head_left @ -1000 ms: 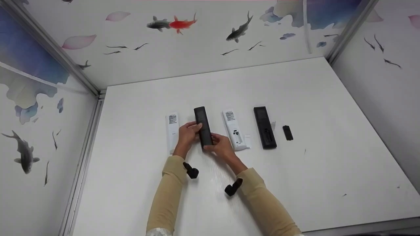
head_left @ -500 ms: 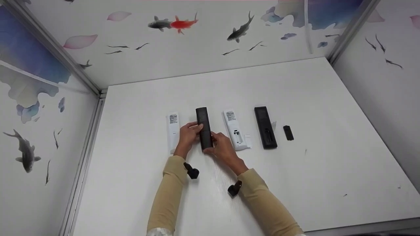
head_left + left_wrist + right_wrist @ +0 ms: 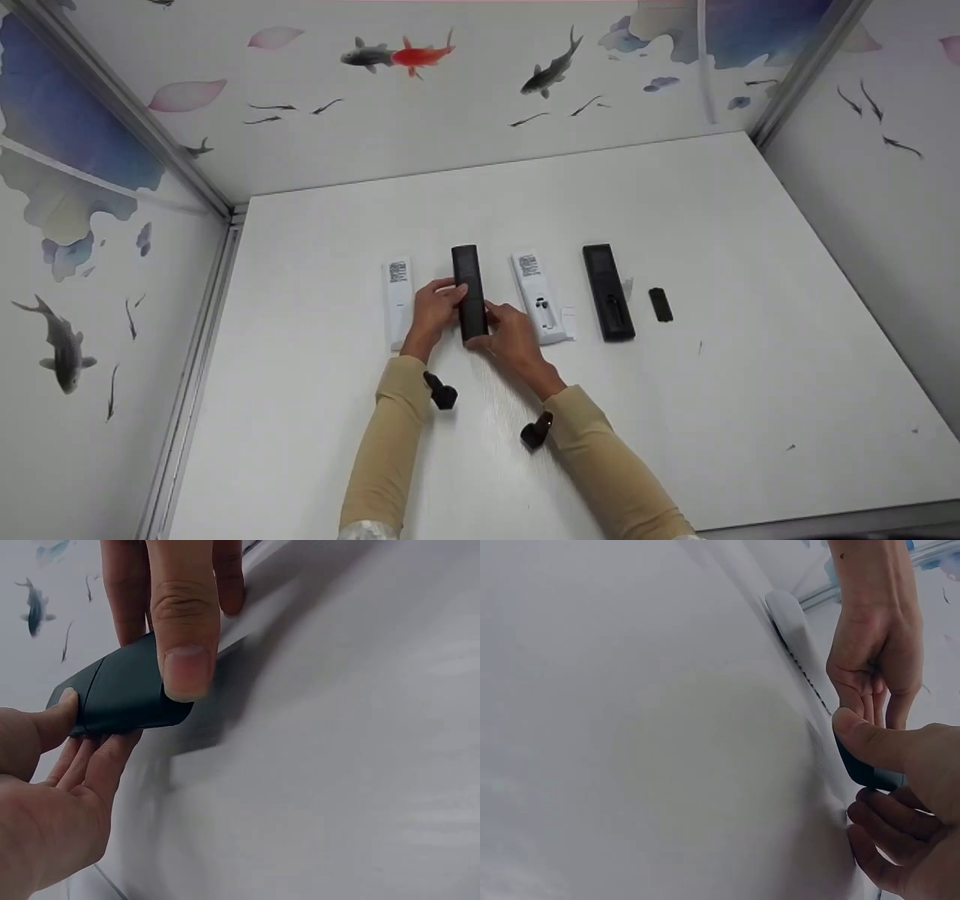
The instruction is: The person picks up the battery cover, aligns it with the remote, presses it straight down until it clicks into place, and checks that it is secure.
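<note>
A black remote control [image 3: 468, 270], back side up, is held between both hands over the white table. My left hand [image 3: 433, 311] grips its left edge, thumb on top and fingers at the side and beneath. At the near end, my right hand [image 3: 517, 339] holds it with the thumb at the end and fingers along the right side. In the left wrist view, the remote's back [image 3: 124, 686] shows a seam across it, and its shadow falls on the table. The right wrist view shows the right thumb [image 3: 874, 744] on the rounded end.
A white remote [image 3: 399, 304] lies to the left. On the right lie a white remote [image 3: 531, 285] with its battery compartment open, a small white cover [image 3: 569, 322], a second black remote [image 3: 601, 274] with an open compartment, and a small black cover [image 3: 661, 304]. Printed walls [image 3: 450, 135] border the table.
The held remote has turned slightly to point straighter away from me and shifted a little right. The right thumb has slid down to its near end. The other things lie as before.
</note>
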Demonstrator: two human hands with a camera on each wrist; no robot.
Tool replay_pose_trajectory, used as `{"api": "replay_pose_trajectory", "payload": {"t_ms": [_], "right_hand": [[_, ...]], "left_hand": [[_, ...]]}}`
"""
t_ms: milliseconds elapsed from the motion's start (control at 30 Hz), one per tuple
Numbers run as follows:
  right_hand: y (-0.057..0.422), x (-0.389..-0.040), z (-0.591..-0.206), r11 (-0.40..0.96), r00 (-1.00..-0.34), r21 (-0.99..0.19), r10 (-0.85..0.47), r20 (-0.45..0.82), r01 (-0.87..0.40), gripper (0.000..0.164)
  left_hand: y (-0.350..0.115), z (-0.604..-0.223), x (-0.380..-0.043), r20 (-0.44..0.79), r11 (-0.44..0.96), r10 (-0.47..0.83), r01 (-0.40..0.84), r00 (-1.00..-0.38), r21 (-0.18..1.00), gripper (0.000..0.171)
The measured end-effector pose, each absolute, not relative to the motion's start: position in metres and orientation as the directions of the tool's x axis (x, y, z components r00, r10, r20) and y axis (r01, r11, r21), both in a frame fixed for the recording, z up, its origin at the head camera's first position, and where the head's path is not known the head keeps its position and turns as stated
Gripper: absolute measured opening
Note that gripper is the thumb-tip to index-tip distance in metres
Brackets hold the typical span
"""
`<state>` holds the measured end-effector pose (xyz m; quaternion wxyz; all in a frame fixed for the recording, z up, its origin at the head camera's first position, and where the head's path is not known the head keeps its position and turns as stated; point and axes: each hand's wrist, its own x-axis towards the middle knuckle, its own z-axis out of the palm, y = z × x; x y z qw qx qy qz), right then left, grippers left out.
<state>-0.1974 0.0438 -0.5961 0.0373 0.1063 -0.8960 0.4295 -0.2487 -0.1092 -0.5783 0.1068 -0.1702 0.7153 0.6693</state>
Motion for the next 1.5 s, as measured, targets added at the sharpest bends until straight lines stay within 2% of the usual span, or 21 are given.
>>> {"api": "replay_pose_trajectory", "payload": {"t_ms": [200,500,800,1000,1133,1500], "right_hand": [[0.043,-0.198,-0.596,0.598,-0.976,-0.772,-0.147,0.16,-0.217,0.072],[0.041,-0.199,-0.597,0.582,-0.982,-0.794,-0.163,0.099,-0.177,0.069],[0.042,-0.2,-0.597,0.576,-0.98,-0.802,-0.188,0.059,-0.158,0.064],[0.043,-0.199,-0.595,0.574,-0.978,-0.807,-0.207,0.017,-0.136,0.05],[0.043,-0.199,-0.595,0.572,-0.978,-0.811,-0.207,0.005,-0.125,0.048],[0.043,-0.202,-0.596,0.577,-0.979,-0.813,-0.201,-0.046,-0.08,0.061]], "left_hand": [[-0.11,-0.577,-0.247,-0.356,0.035,-0.112,-0.362,-0.928,0.932,0.042],[-0.109,-0.581,-0.243,-0.331,0.111,-0.152,-0.349,-0.931,0.93,0.042],[-0.104,-0.582,-0.242,-0.28,0.31,-0.212,-0.336,-0.937,0.89,0.04],[-0.101,-0.581,-0.239,-0.229,0.457,-0.237,-0.317,-0.944,0.831,0.038],[-0.099,-0.581,-0.237,-0.228,0.476,-0.246,-0.322,-0.942,0.819,0.036],[-0.094,-0.58,-0.236,-0.226,0.458,-0.262,-0.328,-0.938,0.826,0.033]]}}
